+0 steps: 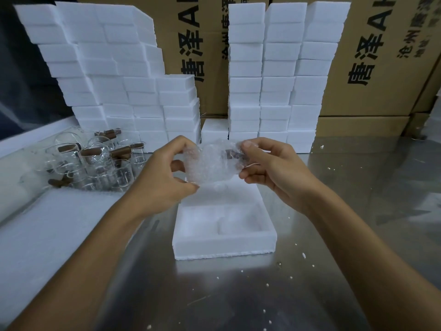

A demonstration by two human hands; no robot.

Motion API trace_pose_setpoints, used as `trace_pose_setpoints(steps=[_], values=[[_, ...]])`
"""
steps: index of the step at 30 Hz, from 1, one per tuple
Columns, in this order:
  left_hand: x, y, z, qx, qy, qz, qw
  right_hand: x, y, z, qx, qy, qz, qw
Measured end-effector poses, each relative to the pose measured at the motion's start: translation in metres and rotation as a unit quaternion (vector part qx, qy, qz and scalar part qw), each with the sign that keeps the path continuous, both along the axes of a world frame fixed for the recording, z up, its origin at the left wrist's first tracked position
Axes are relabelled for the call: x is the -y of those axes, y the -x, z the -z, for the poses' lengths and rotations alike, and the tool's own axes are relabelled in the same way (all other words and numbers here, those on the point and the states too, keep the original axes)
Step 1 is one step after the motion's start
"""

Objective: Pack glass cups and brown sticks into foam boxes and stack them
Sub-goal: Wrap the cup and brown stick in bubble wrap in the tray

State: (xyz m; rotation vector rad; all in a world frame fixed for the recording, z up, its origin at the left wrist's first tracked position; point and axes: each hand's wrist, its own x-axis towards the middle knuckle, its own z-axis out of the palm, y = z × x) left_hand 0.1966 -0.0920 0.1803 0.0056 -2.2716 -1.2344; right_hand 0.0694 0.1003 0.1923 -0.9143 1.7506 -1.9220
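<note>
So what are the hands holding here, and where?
A bubble-wrapped bundle, held above the open foam box: left hand pinches its left end, right hand its right end.

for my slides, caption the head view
Both hands hold a bubble-wrapped cup above an open foam box.

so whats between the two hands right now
In the head view, a bubble-wrapped bundle with something brown inside spans the gap; the left hand and right hand each pinch an end, above the open foam box.
</note>
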Motion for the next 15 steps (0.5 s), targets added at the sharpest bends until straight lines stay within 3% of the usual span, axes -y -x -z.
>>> trace_pose_setpoints(steps=[7,11,15], values=[[-0.003,-0.003,0.0,0.099,-0.028,0.033,0.994,-0.001,0.003,0.001,-0.055,-0.039,0.051,0.996],[0.0,-0.005,-0.002,0.126,-0.009,0.016,0.992,-0.005,-0.002,-0.005,-0.152,-0.097,0.015,0.984],[0.005,-0.012,-0.007,0.219,0.051,0.058,0.973,-0.005,-0.006,-0.009,-0.214,-0.152,-0.031,0.965]])
